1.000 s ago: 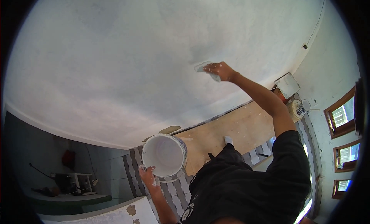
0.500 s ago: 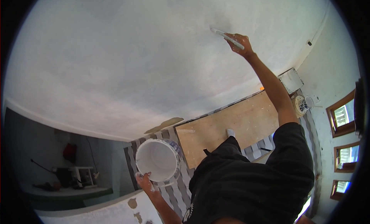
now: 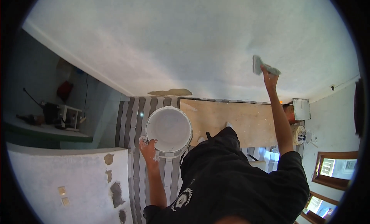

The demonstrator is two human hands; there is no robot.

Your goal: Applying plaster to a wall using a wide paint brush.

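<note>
My right hand (image 3: 271, 78) is wrapped round the handle of a wide, pale paintbrush (image 3: 256, 65), its head turned toward the white wall (image 3: 216, 42). I cannot tell whether the bristles touch it. On the left, my left hand (image 3: 148, 147) grips the rim of a large white bucket (image 3: 191, 127), fingers over the edge. The bucket's inside looks white, and white smears mark the fingers of this hand.
A wooden board (image 3: 246, 112) lies along the wall's foot, under my feet. Striped floor (image 3: 133, 123) shows beside the bucket. At right stand a paint-stained tub (image 3: 298, 135) and a square box (image 3: 301, 109). A low patched wall (image 3: 69, 170) fills the lower left.
My right hand with the paintbrush has moved right and lower in view, and the brush now shows its broad side. My left hand stays on the bucket rim as the view has turned.
</note>
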